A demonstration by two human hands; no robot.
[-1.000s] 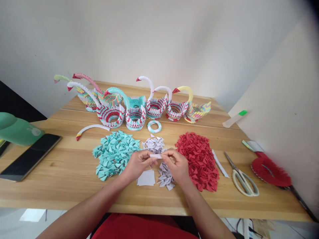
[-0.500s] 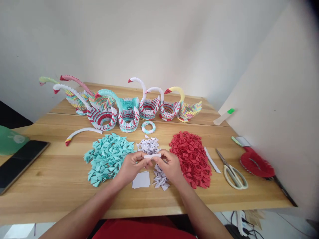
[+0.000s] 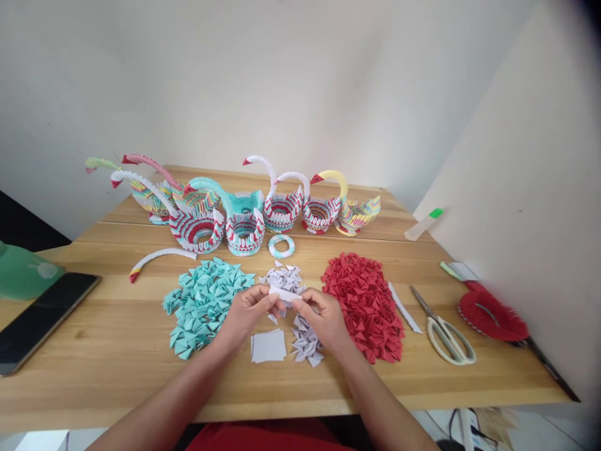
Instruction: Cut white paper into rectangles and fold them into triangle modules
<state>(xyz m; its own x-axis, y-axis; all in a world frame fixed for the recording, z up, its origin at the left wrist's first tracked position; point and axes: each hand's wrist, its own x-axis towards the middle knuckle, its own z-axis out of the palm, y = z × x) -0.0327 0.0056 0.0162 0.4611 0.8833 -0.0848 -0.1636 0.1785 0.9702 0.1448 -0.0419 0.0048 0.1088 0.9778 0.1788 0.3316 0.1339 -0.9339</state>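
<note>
The narrow folded white paper strip [image 3: 283, 293] tips: nearly level half a second ago, now left end higher. Camera view shifts slightly too; the piles look unchanged. Left hand [image 3: 245, 311] pinches the strip's left end between thumb and fingers; right hand [image 3: 328, 315] pinches its right end, thumb on the near side. Strip is held up off the wooden table [image 3: 282, 389], between the hands, in front of the far pile of folded white paper pieces [image 3: 284, 275]. Likely just a re-angling for the fold in hand; strip still looks long and flat, not yet pointed like the near cluster of folded white paper pieces [image 3: 307, 341]. Stack of flat white paper rectangles [image 3: 268, 346] lies just beside that cluster. Aqua folded-paper triangle pile [image 3: 206, 304] left, red folded-paper triangle pile [image 3: 364, 307] right, neither in use.
</note>
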